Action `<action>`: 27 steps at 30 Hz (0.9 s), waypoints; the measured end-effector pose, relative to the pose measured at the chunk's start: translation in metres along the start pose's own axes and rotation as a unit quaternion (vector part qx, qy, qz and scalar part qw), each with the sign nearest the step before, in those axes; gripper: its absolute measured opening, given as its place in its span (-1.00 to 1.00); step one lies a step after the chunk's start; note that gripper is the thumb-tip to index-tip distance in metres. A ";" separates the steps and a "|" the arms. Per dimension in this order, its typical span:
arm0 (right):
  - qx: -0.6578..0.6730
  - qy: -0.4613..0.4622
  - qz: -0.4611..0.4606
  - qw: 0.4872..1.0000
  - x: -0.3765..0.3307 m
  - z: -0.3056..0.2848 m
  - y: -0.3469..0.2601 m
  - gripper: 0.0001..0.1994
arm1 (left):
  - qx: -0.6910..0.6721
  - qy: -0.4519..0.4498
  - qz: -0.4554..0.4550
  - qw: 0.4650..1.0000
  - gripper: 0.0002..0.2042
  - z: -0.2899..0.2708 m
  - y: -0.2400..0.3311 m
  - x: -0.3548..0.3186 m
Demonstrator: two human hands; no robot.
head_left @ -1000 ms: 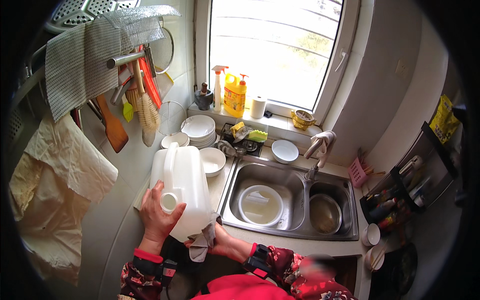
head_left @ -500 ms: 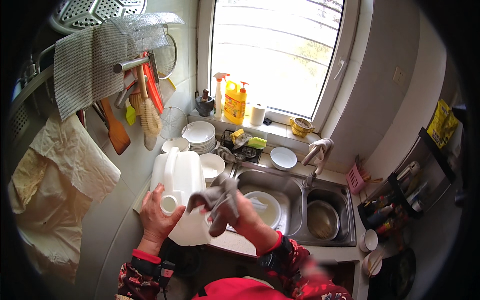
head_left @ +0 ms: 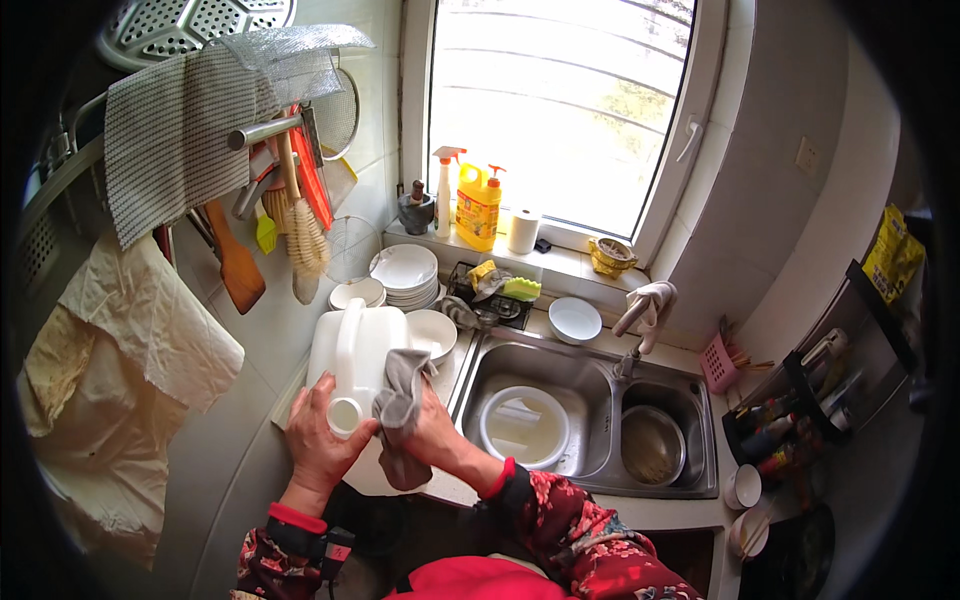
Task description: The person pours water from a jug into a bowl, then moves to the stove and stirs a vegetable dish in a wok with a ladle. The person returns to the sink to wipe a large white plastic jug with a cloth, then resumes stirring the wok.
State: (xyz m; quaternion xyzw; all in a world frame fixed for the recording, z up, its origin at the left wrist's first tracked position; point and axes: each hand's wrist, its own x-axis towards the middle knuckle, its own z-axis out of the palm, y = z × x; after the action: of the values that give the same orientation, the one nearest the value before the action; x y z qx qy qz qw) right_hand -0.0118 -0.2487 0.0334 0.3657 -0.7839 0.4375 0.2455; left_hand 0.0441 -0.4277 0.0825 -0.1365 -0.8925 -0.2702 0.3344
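A large white plastic jug [head_left: 355, 350] with a moulded handle lies on the counter left of the sink. My left hand [head_left: 318, 435] grips it at its neck, near the round opening. My right hand [head_left: 432, 430] presses a grey cloth [head_left: 400, 410] against the jug's near side; the cloth hangs down over the counter edge.
A steel double sink [head_left: 590, 420] holds a white basin [head_left: 524, 427] and a metal pot [head_left: 652, 443]. Stacked white plates [head_left: 404, 272] and bowls [head_left: 432, 330] stand behind the jug. Bottles [head_left: 478, 205] line the sill. Towels and utensils hang on the left wall.
My right hand has risen from below the jug with the grey cloth, swung over it, and now presses the cloth on the jug's side. My left hand keeps its hold.
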 end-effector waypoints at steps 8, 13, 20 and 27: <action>0.150 -0.019 0.210 0.966 0.043 -0.001 0.070 -0.69 | -0.007 0.000 0.001 1.000 -0.27 0.003 0.002 0.003; 0.219 0.002 0.130 0.967 0.025 0.007 0.054 -0.81 | -0.001 0.014 0.003 1.000 -0.28 0.002 -0.004 0.000; 0.201 -0.033 0.115 0.972 -0.042 -0.018 -0.050 -0.52 | 0.011 0.008 0.010 1.000 -0.27 -0.005 -0.001 0.000; 0.159 -0.025 0.088 0.983 0.001 -0.024 -0.020 -0.67 | 0.003 0.008 0.017 1.000 -0.27 0.001 0.000 0.001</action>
State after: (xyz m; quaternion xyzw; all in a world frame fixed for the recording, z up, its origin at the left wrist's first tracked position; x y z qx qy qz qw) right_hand 0.0050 -0.2356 0.0561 0.3403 -0.7396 0.5670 0.1250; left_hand 0.0427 -0.4275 0.0823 -0.1485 -0.8881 -0.2630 0.3464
